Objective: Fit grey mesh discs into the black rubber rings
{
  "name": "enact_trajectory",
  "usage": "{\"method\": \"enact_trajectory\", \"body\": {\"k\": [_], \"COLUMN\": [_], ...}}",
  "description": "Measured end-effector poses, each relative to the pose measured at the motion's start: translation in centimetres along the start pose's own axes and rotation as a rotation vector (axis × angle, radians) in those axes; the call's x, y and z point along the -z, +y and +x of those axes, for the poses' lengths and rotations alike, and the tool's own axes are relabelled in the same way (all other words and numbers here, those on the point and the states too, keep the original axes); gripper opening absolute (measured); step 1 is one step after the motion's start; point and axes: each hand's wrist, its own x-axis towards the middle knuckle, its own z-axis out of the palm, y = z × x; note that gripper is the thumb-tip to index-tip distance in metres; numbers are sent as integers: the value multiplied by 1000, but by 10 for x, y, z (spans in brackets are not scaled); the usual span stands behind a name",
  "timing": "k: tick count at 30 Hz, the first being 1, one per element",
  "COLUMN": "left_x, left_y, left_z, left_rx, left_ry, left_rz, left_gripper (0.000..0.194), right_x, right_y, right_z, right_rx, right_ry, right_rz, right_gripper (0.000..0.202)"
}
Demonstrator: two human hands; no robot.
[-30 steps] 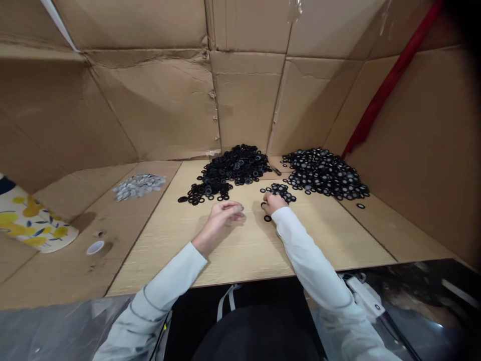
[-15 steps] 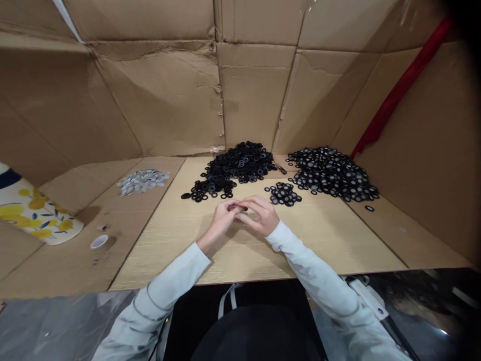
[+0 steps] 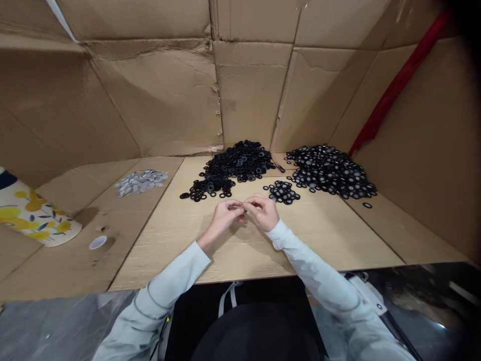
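My left hand (image 3: 225, 216) and my right hand (image 3: 263, 212) meet fingertip to fingertip above the light wooden board. Both are closed in a pinch around something small and dark, mostly hidden by the fingers. Just beyond them lies a small heap of black rings with grey centres (image 3: 283, 192). Behind my left hand rises a big pile of plain black rings (image 3: 240, 161), its loose front part spreading to the left. A larger pile of grey-centred black rings (image 3: 330, 170) stands at the back right. Flat grey discs (image 3: 141, 182) are heaped at the left.
Cardboard walls (image 3: 173, 95) enclose the back and sides. On the left, a cylinder with a yellow floral pattern (image 3: 37, 215) lies near a small white round item (image 3: 98, 242). A small dark tool (image 3: 278, 167) rests between the piles. One ring (image 3: 367, 205) lies apart at right.
My right hand's fingers have shifted, with the thumb now pressed up against the left fingertips. The view has moved slightly; the piles look the same.
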Motion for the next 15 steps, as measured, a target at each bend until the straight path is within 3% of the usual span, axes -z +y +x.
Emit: {"method": "enact_trajectory", "body": {"k": [4,6,8,10,12,15], "left_x": [3,6,8,11,13,13], "left_y": [-3,-3,-1,2,6,8], "left_z": [3,4,5,4,2,-1], "left_rx": [-13,-46,-105,-178,-274,-413], "left_ry": [-74,-110,-101,-60,-4,81], "left_rz": [98,146,201,254,291,346], "left_gripper": [22,39,61,67,54,21], "right_x": [2,2,3,2,2,-1], "right_y": [10,16,19,22,23,25], "right_z": [6,8,9,10,10,9], "right_rx": [-197,-243,-265,-293,-349,-468], "right_ry": [-25,-28,-56,-93,-143,-315], "right_rz": [71,84,105,117,108,155], "right_gripper": [13,12,13,13,11,7]}}
